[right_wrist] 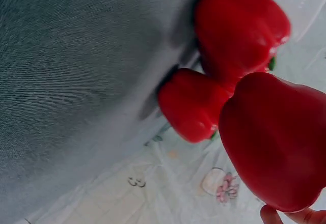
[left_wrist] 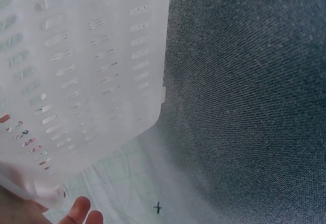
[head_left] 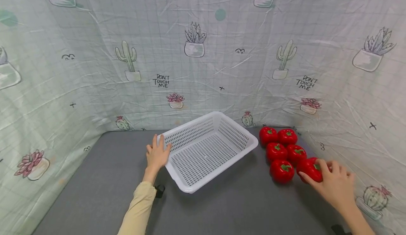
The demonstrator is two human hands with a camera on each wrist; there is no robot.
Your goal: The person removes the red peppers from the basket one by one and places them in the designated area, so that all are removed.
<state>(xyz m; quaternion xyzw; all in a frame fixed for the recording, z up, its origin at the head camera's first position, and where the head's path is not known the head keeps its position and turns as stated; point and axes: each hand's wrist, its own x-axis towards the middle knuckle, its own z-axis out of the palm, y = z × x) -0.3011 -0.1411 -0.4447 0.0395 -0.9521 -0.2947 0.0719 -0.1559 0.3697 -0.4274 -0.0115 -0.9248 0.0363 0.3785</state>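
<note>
A white perforated plastic basket (head_left: 203, 157) sits at an angle on the grey table. My left hand (head_left: 157, 156) holds its left rim, the thumb over the inner side; the left wrist view shows the basket's slotted outer wall (left_wrist: 86, 76) and a couple of fingertips (left_wrist: 79, 208) beyond its corner. On the right, my right hand (head_left: 337, 184) grips a glossy red bell pepper (head_left: 309, 169), which fills the right side of the right wrist view, with fingertips (right_wrist: 270, 215) at its lower edge. Several more red bell peppers (head_left: 281, 171) with green stems stand grouped just left of it.
The grey table (head_left: 234, 203) carries the basket and peppers. A pale curtain (head_left: 196, 73) printed with potted cacti surrounds the table at the back and both sides. It hangs close behind the basket and beside the right hand.
</note>
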